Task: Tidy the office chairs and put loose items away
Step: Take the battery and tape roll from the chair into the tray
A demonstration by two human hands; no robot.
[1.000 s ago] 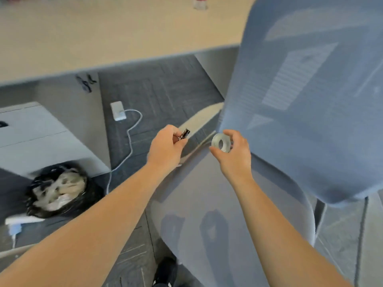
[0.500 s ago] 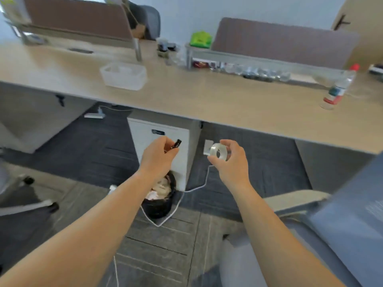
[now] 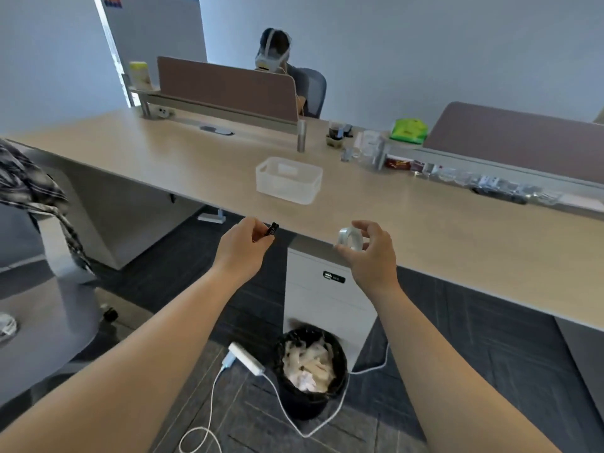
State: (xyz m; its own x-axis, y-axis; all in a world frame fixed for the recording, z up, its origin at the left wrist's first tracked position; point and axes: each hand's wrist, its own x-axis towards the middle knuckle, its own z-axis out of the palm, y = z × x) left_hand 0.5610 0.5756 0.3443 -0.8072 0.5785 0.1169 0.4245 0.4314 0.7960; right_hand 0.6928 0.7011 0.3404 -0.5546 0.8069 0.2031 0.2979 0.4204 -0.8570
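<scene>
A full black waste bin [image 3: 310, 371] stands before a white drawer cabinet [image 3: 327, 299] under the desk [image 3: 163, 165]

no readable text, drawer unit label [image 3: 333, 276] too blurred to read

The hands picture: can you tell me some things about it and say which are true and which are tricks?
1. The right hand holds a roll of clear tape. True.
2. The left hand is empty. False: it pinches a small black object.
3. The white basket sits on the floor. False: it sits on the desk.
4. The black bin has crumpled paper in it. True.
</scene>
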